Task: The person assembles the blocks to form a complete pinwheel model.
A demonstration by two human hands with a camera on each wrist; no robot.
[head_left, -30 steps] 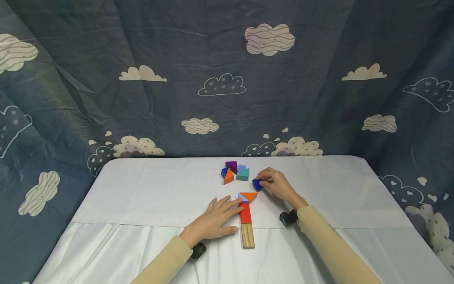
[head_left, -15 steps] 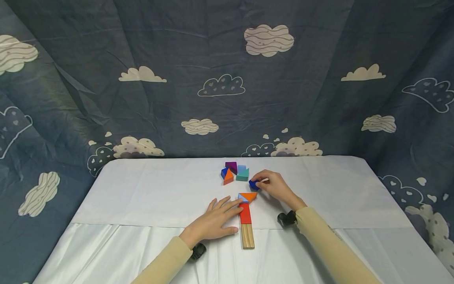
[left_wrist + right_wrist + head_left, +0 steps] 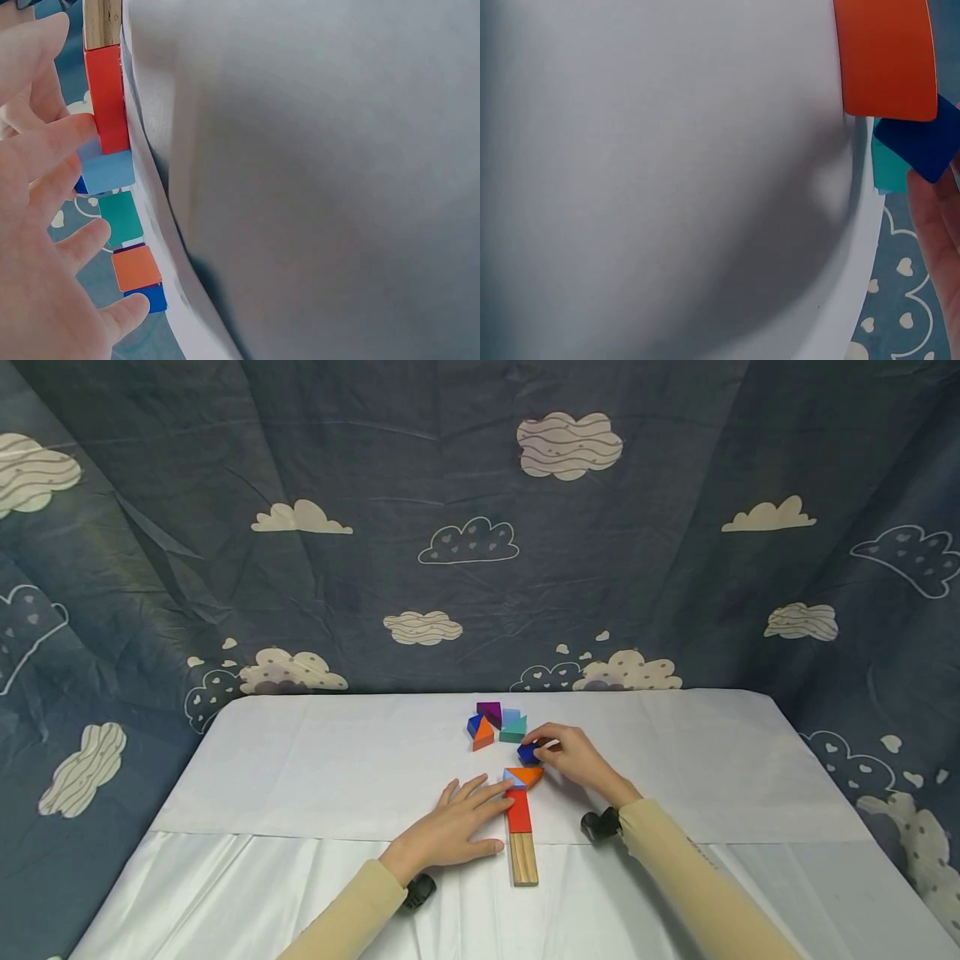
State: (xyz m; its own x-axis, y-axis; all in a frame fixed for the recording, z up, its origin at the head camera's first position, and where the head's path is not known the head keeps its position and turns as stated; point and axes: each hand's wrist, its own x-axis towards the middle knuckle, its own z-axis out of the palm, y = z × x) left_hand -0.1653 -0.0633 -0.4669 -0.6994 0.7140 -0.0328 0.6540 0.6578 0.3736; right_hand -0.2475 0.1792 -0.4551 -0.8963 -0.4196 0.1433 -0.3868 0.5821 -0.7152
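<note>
I lose most of the right hand (image 3: 941,240) off the right wrist view; in the head view it partly hides its blue block (image 3: 527,756). The left wrist view crops the wooden block (image 3: 103,24).

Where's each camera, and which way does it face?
Head: on the head, facing forward and down over white cloth; left hand, right hand, sleeves show.
Left wrist: on that wrist, looking across cloth; left hand, red block at left.
Right wrist: on that wrist, looking across cloth; right fingers, blue block at right.
Head and left wrist share the red block.
</note>
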